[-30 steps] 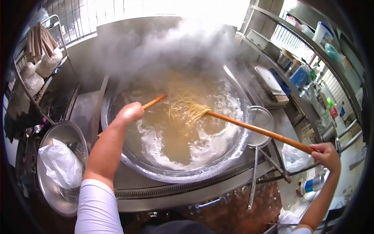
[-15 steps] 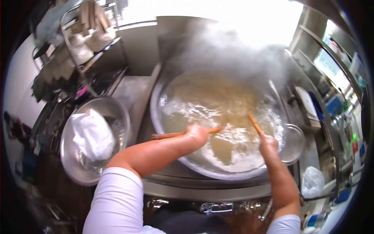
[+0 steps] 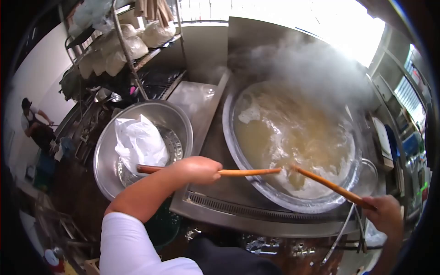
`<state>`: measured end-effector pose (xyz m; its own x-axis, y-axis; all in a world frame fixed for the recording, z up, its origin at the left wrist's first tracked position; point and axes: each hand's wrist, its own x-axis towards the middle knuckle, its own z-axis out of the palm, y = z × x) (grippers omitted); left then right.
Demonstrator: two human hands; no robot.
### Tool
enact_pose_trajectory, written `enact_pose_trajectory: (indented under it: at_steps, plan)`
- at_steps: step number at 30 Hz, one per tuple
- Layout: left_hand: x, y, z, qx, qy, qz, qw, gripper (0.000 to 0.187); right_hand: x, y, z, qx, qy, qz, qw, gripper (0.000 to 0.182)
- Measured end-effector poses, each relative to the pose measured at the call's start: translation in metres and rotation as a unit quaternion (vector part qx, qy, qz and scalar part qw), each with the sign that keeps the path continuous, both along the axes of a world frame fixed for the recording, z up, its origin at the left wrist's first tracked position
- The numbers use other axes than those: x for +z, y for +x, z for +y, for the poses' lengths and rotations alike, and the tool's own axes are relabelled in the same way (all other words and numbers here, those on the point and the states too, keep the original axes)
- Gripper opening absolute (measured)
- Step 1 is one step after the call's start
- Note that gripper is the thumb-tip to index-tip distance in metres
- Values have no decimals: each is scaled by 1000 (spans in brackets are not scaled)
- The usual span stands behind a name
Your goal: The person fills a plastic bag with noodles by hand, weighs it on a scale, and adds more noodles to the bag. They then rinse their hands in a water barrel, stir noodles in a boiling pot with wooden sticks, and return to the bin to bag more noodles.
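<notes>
A large round pot [image 3: 231,133] of cloudy, bubbling liquid gives off steam. My left hand [image 3: 198,170] is closed around a long wooden stick [image 3: 250,173], which runs out on both sides of the fist; its right tip is over the pot's near left part. My right hand [image 3: 384,211] grips a second wooden stick [image 3: 332,186], slanting up and left across the pot's rim, with its far tip over the liquid. The two tips are close to each other. To the left, a steel bowl [image 3: 104,158] holds a white plastic bag [image 3: 141,142].
Behind the bowl, a metal rack [image 3: 123,43] carries filled plastic bags [image 3: 130,49]. Another person [image 3: 36,123] is at the far left. A round strainer or lid [image 3: 368,176] is by the pot's right side. Shelves with containers [image 3: 408,143] line the right.
Both hands have moved apart and back toward me, bringing the sticks' tips nearer the pot's front. The view has shifted left, showing the other person more fully.
</notes>
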<state>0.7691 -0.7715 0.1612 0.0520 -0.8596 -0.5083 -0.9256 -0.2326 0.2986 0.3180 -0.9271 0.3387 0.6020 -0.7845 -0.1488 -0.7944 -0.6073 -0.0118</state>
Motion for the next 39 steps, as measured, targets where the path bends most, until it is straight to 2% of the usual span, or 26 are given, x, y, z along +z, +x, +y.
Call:
enact_pose_trajectory:
  at_steps: [2, 3, 5, 6, 7, 8, 10, 13, 14, 16, 17, 20, 21, 22, 23, 25, 27, 28, 31, 32, 34, 35, 36, 37, 38, 39]
  plan:
    - [15, 32, 33, 42, 26, 61, 997, 37, -55, 37, -35, 9, 42, 6, 999, 34]
    - [25, 47, 52, 65, 32, 85, 994, 39, -79, 62, -38, -2, -2, -1, 1000, 32]
    - [38, 73, 89, 111, 9, 129, 985, 39, -108, 116, -49, -38, -40, 68, 996, 33]
    - [52, 80, 100, 171, 37, 139, 975, 39, -123, 136, -58, -21, -48, 97, 994, 31]
    - [64, 86, 109, 226, 66, 148, 961, 38, -148, 144, -73, 22, -77, 53, 995, 27]
    - [73, 91, 118, 265, 38, 146, 952, 37, -157, 162, -82, 0, -74, 71, 995, 25]
    - [75, 106, 123, 322, -15, 128, 938, 34, -190, 179, -116, -6, -88, 31, 996, 25]
    - [70, 115, 78, 389, -72, 73, 916, 30, -232, 181, -153, -41, -105, -18, 993, 29]
    - [63, 122, 54, 376, -69, 43, 923, 30, -249, 172, -162, -40, -124, -40, 991, 30]
    - [51, 121, -8, 345, -55, -8, 937, 29, -266, 142, -170, -60, -77, -63, 993, 30]
    - [45, 117, -39, 332, -47, -29, 942, 28, -272, 121, -171, -53, -72, -148, 985, 32]
    - [-2, 119, -130, 213, -72, -117, 967, 29, -261, 30, -175, -126, 122, -318, 932, 37]
    - [-17, 114, -159, 185, -64, -156, 968, 29, -238, -11, -169, -159, 210, -358, 896, 38]
    - [-23, 101, -185, 207, -49, -127, 969, 30, -196, -47, -156, -184, 240, -343, 889, 41]
    - [-27, 81, -210, 230, -36, -100, 967, 30, -163, -86, -144, -218, 241, -375, 868, 41]
    - [-24, 45, -241, 249, -51, -60, 965, 31, -100, -163, -125, -240, 187, -317, 898, 39]
    - [-37, 28, -271, 176, -116, -111, 971, 30, -55, -217, -100, -300, 148, -319, 887, 40]
    - [-48, 21, -286, 110, -138, -184, 967, 28, -40, -231, -91, -334, 127, -335, 872, 40]
    - [-22, -33, -305, 36, -111, -248, 962, 28, -7, -220, -96, -340, 95, -267, 897, 41]
    - [-12, -53, -304, 21, -92, -275, 957, 28, -15, -222, -110, -316, 86, -244, 913, 41]
    - [-15, -69, -302, -28, -81, -297, 951, 25, -23, -182, -145, -259, 118, -100, 953, 41]
    - [-22, -73, -300, -42, -76, -295, 951, 25, -43, -154, -161, -225, 101, -73, 966, 41]
    - [-27, -80, -296, -45, -71, -301, 950, 25, -90, -143, -192, -188, 109, -106, 970, 39]
    - [-31, -89, -292, -49, -66, -306, 948, 25, -123, -102, -207, -150, 62, -90, 983, 32]
    - [-33, -96, -289, -43, -61, -293, 953, 25, -157, -64, -208, -160, -10, -168, 973, 27]
    - [-40, -101, -289, -40, -59, -284, 956, 24, -184, -34, -216, -168, -30, -165, 971, 26]
